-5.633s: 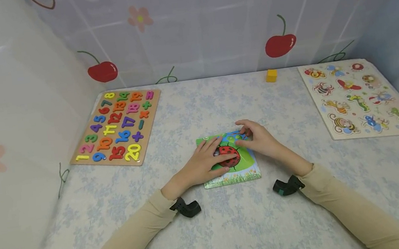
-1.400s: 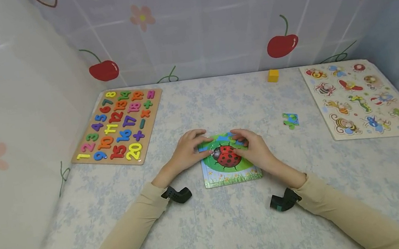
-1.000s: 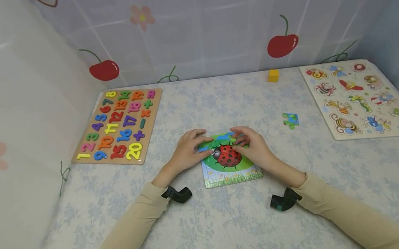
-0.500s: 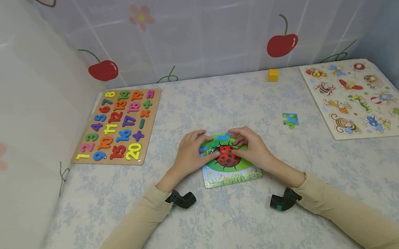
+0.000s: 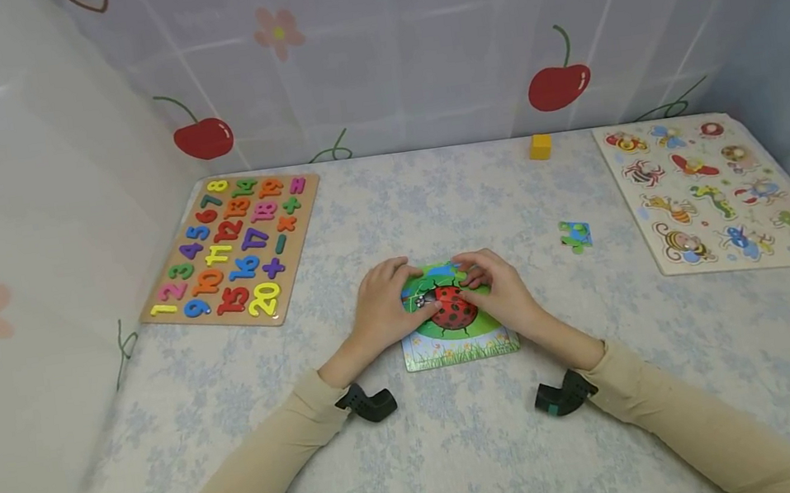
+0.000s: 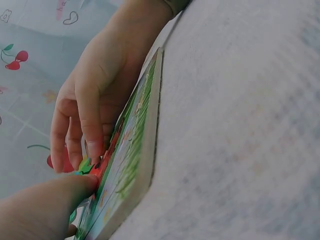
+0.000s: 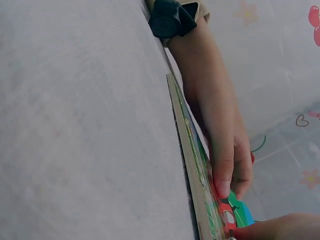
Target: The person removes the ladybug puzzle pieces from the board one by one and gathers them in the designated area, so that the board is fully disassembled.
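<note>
A square ladybug jigsaw puzzle (image 5: 464, 348) in a tray lies flat before the person, with both hands over its upper half. The left hand (image 5: 382, 305) pinches a puzzle piece (image 7: 240, 209) showing the ladybug's red and green; in the right wrist view that piece tilts up from the board. From the other side the right hand (image 5: 503, 286) curls its thumb and fingers onto the piece (image 6: 86, 166), the thumb tips close together on the red. Its far edge is partly hidden by fingers. A loose green and blue jigsaw piece (image 5: 577, 236) lies right of the puzzle.
Back left on the flowered tablecloth (image 5: 460, 454) lies a number board (image 5: 231, 255). An insect peg board (image 5: 721, 195) is at the right, with a small yellow cube (image 5: 540, 147) near the back edge. Cherry-patterned curtains (image 5: 372, 74) enclose the table.
A jigsaw piece was set down right of the puzzle after the earliest frame. Lately the left hand has shifted slightly right, its thumb now on the ladybug's front; the right hand stays almost still.
</note>
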Demonstrator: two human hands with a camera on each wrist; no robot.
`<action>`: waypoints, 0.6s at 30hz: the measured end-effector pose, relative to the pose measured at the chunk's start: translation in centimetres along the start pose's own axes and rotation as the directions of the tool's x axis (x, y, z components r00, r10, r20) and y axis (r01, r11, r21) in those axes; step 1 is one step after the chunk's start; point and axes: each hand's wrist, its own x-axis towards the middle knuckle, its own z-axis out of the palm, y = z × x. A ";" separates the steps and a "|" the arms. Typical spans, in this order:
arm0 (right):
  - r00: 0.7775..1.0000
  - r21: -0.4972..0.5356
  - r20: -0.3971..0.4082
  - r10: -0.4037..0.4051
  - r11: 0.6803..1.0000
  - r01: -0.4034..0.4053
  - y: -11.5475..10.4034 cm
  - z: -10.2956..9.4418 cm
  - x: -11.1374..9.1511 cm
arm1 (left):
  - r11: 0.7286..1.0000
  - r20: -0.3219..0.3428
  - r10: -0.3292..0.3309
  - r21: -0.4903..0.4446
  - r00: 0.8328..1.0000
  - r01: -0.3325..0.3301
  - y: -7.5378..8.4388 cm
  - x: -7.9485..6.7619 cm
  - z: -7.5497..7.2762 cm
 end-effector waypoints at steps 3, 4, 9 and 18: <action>1.000 0.039 -0.020 -0.003 0.999 0.004 0.1 0.0 0.0 | 1.000 0.005 -0.008 0.004 1.000 0.008 0.0 0.0 0.0; 1.000 0.053 -0.028 -0.001 0.999 0.002 0.1 -0.1 0.0 | 1.000 0.006 -0.013 0.003 1.000 0.013 0.1 0.0 0.0; 0.998 0.108 -0.044 0.044 0.993 -0.039 -0.1 -0.3 0.0 | 0.999 0.018 -0.041 -0.009 0.999 0.041 0.3 0.1 -0.2; 0.994 0.122 -0.055 0.098 0.988 -0.091 -0.5 -0.4 0.2 | 0.999 0.007 -0.029 -0.016 1.000 0.029 0.4 0.0 -0.4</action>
